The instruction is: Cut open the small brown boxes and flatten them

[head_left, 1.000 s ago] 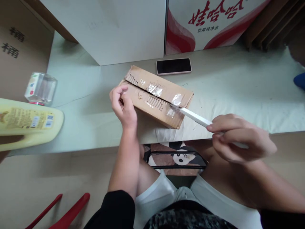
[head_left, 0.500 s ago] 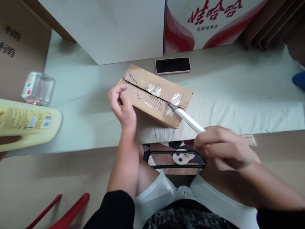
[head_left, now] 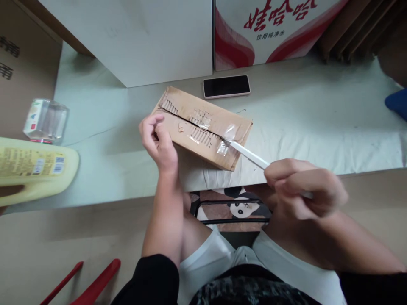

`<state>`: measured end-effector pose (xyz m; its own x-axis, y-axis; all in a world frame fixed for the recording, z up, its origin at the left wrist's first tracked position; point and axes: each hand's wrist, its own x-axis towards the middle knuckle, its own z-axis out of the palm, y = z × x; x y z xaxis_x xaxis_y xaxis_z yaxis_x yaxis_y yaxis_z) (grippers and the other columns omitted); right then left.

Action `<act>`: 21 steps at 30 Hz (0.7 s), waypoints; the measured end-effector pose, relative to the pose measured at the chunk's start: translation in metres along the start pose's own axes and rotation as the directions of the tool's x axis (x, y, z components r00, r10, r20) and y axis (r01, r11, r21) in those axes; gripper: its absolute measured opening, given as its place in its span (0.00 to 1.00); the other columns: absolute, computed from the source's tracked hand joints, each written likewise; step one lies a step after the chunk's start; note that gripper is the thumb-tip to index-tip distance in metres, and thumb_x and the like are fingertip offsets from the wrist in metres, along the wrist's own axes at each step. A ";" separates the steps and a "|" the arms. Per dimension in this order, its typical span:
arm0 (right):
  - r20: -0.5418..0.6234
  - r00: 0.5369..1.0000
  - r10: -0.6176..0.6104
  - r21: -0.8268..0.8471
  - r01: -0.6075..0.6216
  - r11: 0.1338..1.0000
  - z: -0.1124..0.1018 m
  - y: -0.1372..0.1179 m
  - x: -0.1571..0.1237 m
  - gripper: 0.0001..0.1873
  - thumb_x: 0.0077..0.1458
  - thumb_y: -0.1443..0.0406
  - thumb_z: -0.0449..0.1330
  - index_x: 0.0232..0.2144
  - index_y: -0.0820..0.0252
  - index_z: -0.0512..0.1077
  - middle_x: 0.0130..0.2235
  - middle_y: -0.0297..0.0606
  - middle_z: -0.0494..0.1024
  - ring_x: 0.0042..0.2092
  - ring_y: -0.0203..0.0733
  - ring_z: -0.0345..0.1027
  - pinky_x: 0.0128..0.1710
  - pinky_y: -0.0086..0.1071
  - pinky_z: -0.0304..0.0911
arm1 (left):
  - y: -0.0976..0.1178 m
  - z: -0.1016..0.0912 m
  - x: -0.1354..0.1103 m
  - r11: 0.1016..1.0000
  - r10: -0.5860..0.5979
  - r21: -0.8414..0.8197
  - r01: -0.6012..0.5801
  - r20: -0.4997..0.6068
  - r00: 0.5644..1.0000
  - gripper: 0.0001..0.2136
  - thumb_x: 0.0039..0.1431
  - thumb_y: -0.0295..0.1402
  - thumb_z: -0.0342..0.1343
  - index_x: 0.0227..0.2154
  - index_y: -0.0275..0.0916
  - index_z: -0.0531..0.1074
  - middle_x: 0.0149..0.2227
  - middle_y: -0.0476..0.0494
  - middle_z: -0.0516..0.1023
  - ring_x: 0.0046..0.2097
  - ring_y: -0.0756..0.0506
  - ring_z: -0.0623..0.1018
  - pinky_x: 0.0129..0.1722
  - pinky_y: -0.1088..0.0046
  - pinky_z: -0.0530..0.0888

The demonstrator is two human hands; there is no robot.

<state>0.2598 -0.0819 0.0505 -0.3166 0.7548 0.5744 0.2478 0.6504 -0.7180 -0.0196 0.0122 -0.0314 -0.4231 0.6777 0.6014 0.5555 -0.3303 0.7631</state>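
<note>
A flat cardboard box [head_left: 203,127] with torn clear tape along its middle seam lies on the pale cloth-covered table [head_left: 302,123]. My left hand [head_left: 157,142] curls its fingers against the box's left end and holds it steady. My right hand [head_left: 302,186] is closed round a white utility knife [head_left: 251,156]. The knife's tip rests at the taped seam near the box's right end.
A black phone [head_left: 226,86] lies behind the box. A white box [head_left: 143,38] and a red-and-white carton [head_left: 270,29] stand at the back. A yellow jug [head_left: 34,169] and a clear bottle [head_left: 46,120] lie at the left. Red chair parts [head_left: 95,284] show below.
My right hand has shifted a little along the knife handle, with the tip staying at the seam's right end. My left hand stays on the box. The view has drifted slightly.
</note>
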 end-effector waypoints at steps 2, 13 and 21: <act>-0.004 0.999 -0.038 0.090 0.038 0.995 -0.008 -0.001 0.006 0.11 0.59 0.74 0.56 0.30 0.53 0.63 0.27 0.31 0.73 0.20 0.30 0.62 0.17 0.24 0.58 | -0.001 0.000 0.000 1.000 0.003 0.014 -0.003 0.002 1.000 0.10 0.66 0.34 0.46 0.41 0.41 0.72 0.42 0.44 0.73 0.48 0.45 0.76 0.54 0.65 0.72; -0.042 0.997 -0.062 0.109 0.066 0.992 -0.008 0.005 0.014 0.13 0.58 0.75 0.55 0.28 0.54 0.60 0.25 0.31 0.72 0.17 0.28 0.59 0.13 0.22 0.53 | -0.003 0.001 0.000 0.998 -0.014 0.056 0.013 0.017 1.000 0.10 0.67 0.36 0.46 0.41 0.42 0.72 0.43 0.45 0.74 0.49 0.45 0.76 0.55 0.65 0.72; -0.173 0.985 -0.018 0.102 0.036 0.994 -0.010 -0.006 0.012 0.15 0.55 0.78 0.55 0.25 0.57 0.57 0.26 0.29 0.71 0.16 0.24 0.57 0.12 0.20 0.53 | -0.001 0.001 0.000 1.000 -0.003 0.020 0.002 0.026 1.000 0.10 0.66 0.34 0.46 0.41 0.41 0.72 0.42 0.44 0.74 0.48 0.45 0.76 0.52 0.65 0.72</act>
<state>0.2637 -0.0764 0.0658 -0.1575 0.7465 0.6465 0.1412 0.6650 -0.7334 -0.0190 0.0130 -0.0323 -0.4063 0.6952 0.5930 0.5691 -0.3152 0.7595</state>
